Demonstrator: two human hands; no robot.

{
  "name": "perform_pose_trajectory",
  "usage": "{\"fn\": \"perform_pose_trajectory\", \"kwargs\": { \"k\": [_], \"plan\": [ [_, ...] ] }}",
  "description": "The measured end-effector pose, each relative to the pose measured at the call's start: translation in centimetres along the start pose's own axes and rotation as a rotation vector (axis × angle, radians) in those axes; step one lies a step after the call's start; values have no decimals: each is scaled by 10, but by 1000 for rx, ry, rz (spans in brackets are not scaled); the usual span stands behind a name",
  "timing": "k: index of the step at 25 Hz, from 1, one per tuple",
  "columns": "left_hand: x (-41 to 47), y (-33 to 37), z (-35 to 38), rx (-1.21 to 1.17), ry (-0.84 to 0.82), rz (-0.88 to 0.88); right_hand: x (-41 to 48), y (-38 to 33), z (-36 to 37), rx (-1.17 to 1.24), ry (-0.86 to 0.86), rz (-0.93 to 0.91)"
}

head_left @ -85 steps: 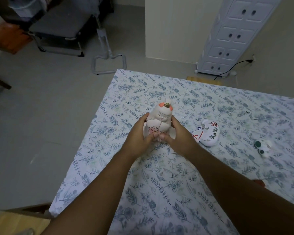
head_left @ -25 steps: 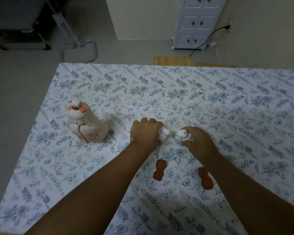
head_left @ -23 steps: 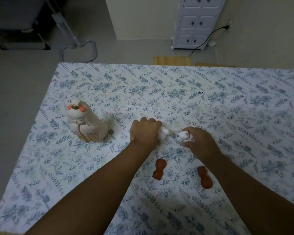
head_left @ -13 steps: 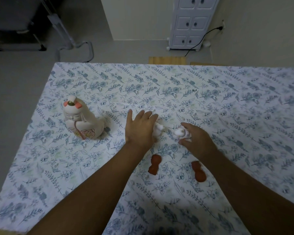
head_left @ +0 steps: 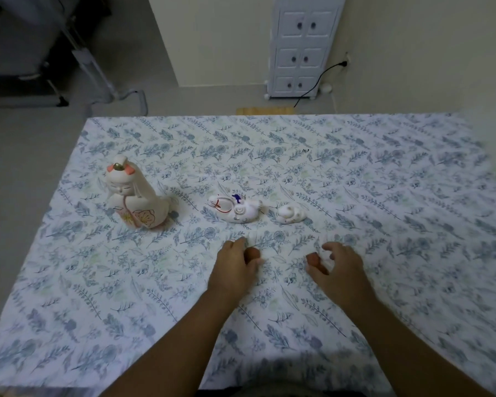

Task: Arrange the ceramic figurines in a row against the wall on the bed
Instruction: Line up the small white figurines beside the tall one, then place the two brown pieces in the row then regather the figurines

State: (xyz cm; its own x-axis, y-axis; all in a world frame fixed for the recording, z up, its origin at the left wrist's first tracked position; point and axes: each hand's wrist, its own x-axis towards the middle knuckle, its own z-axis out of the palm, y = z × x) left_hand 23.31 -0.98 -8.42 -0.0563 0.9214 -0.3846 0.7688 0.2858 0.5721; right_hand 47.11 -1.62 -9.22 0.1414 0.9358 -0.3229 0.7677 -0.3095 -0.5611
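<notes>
Three white ceramic figurines lie in a row across the floral bed sheet (head_left: 384,196). They are a tall doll with orange hair pieces (head_left: 135,196), a lying figurine with red and blue marks (head_left: 235,209), and a small plain white one (head_left: 291,214). Nearer to me are two small brown figurines. My left hand (head_left: 235,270) pinches the left brown figurine (head_left: 253,253) between thumb and fingers. My right hand (head_left: 340,270) hovers with fingers apart around the right brown figurine (head_left: 314,259), its thumb touching it. Both brown figurines are partly hidden by my hands.
The bed's far edge meets a grey floor. A white drawer cabinet (head_left: 301,47) with a black cable stands by the wall beyond. A metal frame (head_left: 98,75) stands on the floor at the far left. A wooden piece (head_left: 264,110) shows at the bed's far edge.
Both hands let go of the two white figurines, which now lie in line with the doll. The hands pulled back toward me onto the two brown figurines.
</notes>
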Motion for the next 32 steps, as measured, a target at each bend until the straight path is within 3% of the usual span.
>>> {"fn": "perform_pose_trajectory", "kwargs": {
  "k": [6,15,21,28,32],
  "plan": [
    [-5,-4,10,-111,53,-6,-10,17,6,99,-77,107],
    [-4,27,22,-354,51,0,7,35,-22,544,104,184],
    [28,101,54,-317,111,208,56,50,-62,599,152,42],
    [80,153,89,-447,135,160,123,73,-90,392,-66,-221],
    [88,149,109,-429,164,109,130,75,-81,450,-97,-256]
  ]
}}
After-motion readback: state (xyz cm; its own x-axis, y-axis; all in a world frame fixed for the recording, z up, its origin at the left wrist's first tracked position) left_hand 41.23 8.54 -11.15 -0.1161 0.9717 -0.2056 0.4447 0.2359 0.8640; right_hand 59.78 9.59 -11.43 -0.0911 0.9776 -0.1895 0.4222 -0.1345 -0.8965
